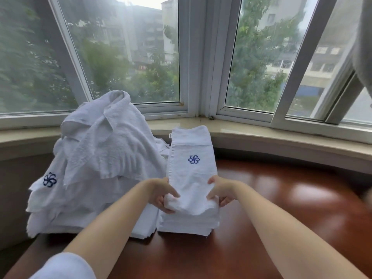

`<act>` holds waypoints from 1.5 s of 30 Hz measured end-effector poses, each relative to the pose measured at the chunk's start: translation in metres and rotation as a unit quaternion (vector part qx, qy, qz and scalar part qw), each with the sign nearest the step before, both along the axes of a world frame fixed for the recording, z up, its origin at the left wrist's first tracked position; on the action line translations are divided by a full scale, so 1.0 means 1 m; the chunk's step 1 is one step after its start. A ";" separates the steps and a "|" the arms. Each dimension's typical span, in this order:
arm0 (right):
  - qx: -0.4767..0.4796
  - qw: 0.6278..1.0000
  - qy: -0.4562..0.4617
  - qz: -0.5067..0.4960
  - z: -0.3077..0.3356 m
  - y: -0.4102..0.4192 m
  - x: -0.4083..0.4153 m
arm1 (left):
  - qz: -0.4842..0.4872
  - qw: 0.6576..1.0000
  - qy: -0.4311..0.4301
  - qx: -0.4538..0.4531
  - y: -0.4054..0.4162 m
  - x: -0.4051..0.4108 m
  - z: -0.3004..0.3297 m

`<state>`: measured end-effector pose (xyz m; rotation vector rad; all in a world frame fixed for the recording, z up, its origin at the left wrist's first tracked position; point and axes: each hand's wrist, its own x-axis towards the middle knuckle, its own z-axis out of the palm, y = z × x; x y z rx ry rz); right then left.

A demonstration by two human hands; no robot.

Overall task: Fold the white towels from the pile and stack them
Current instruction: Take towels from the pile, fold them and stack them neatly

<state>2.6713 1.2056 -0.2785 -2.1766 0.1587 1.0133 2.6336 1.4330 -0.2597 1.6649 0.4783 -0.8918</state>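
Towel (191,174), lying long on the stack (188,223) at the pile's (100,162) 3 o'clock, has its near end pinched by both hands' fingers (214,195); best fold it squarely toward 12 o'clock, edges matched.

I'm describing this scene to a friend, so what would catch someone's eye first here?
Probably the two hands, left hand and right hand, gripping the near end of a folded white towel with a blue flower logo, on a neat stack. Left of it slumps a rumpled pile of towels on the reddish table.
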 end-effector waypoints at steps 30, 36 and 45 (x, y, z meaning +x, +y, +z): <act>0.072 0.891 -0.393 -0.215 -0.025 0.040 0.214 | 0.176 0.904 -0.378 0.096 -0.004 0.257 -0.043; -0.115 0.904 -0.363 -0.194 -0.046 0.041 0.215 | 0.029 0.851 -0.436 0.291 -0.009 0.261 -0.064; -0.178 0.924 -0.338 -0.030 -0.058 0.047 0.161 | -0.174 0.746 -0.415 0.490 -0.022 0.199 -0.082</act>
